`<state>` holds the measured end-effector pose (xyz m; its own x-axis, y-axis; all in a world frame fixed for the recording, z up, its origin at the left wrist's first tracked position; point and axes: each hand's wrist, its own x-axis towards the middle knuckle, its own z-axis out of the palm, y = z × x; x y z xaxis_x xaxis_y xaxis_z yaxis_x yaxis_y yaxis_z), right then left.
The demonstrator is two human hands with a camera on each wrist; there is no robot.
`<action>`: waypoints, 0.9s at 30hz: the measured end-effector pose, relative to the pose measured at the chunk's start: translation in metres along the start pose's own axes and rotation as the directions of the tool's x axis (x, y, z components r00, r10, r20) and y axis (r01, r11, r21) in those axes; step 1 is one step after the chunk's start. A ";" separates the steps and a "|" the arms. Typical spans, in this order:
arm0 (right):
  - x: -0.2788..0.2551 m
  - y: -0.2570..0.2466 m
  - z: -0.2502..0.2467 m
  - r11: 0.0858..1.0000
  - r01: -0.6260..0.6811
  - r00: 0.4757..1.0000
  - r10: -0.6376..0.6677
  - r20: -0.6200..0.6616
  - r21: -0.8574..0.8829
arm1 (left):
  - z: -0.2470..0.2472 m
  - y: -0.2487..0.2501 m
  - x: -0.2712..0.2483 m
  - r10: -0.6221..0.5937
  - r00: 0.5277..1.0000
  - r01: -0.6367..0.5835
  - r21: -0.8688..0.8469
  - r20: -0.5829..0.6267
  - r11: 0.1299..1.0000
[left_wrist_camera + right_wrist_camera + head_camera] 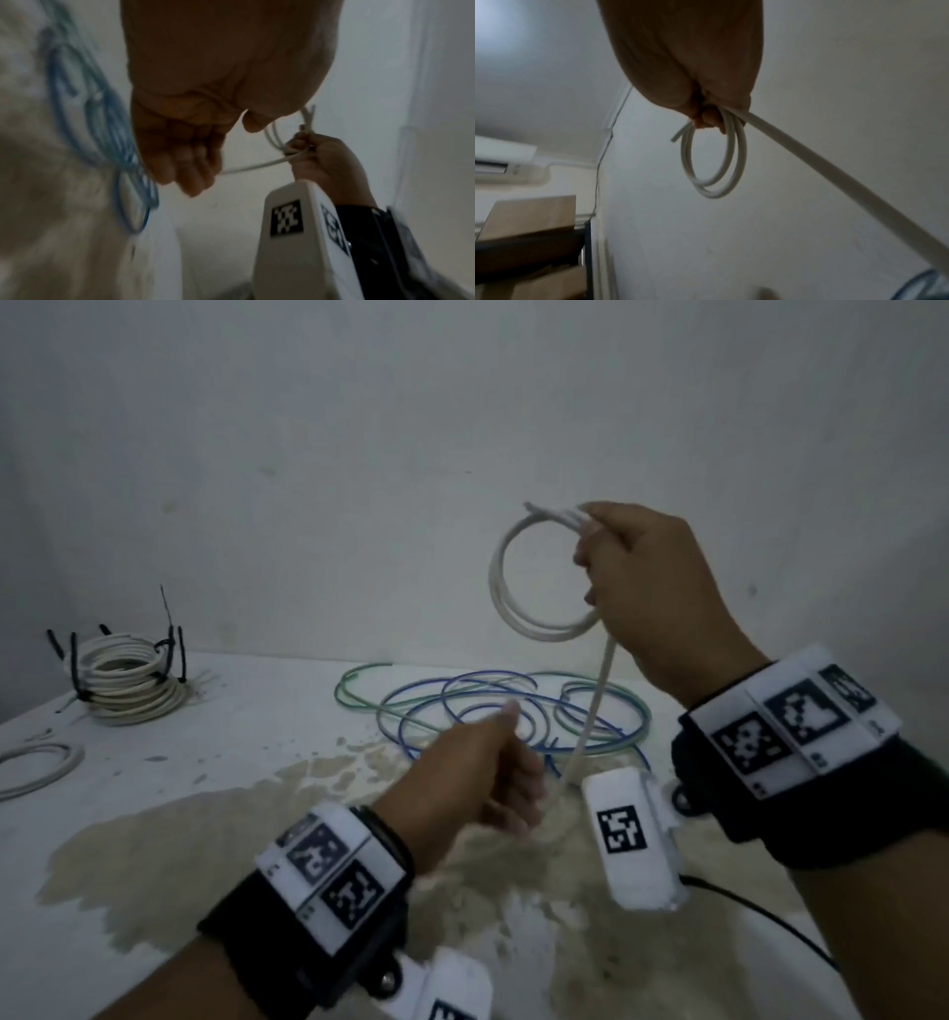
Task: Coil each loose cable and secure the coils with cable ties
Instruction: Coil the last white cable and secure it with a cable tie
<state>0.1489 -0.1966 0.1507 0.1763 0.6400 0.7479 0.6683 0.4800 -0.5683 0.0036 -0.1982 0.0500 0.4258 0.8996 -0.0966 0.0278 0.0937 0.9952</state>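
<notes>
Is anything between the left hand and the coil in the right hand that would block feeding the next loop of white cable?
Nothing visible does. The left hand grips the white cable, which runs free through the air up to the coil held in the right hand. The blue and green wires lie on the table behind, below that path.

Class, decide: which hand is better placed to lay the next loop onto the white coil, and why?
Left. The left hand grips the free white cable run below the coil, while the right hand is occupied pinching the round white cable coil.
</notes>
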 end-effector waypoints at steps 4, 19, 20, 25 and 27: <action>-0.012 0.007 0.002 0.936 -0.153 0.968 0.207 -0.143 0.316 | 0.027 -0.020 0.015 -0.230 0.905 0.394 -0.498 0.359 0.772; -0.091 0.088 0.006 0.823 -0.497 0.868 0.473 0.153 0.274 | -0.004 -0.022 0.052 0.220 0.878 -0.360 -0.284 -0.426 0.889; -0.093 0.088 0.009 0.841 -0.495 0.867 0.461 0.188 0.221 | -0.004 -0.024 0.052 0.248 0.873 -0.368 -0.233 -0.420 0.900; -0.105 0.084 0.026 0.906 -0.410 0.854 0.342 0.392 0.103 | -0.006 -0.028 0.054 0.375 0.880 -0.406 -0.053 -0.290 0.912; -0.106 0.086 0.029 0.912 -0.403 0.839 0.331 0.432 0.082 | -0.009 -0.031 0.056 0.365 0.907 -0.369 0.024 -0.211 0.929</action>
<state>0.1668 -0.2063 0.0125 0.0569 0.9552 0.2905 0.4790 0.2292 -0.8474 0.0185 -0.1471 0.0137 0.2056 0.9398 0.2730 -0.1098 -0.2550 0.9607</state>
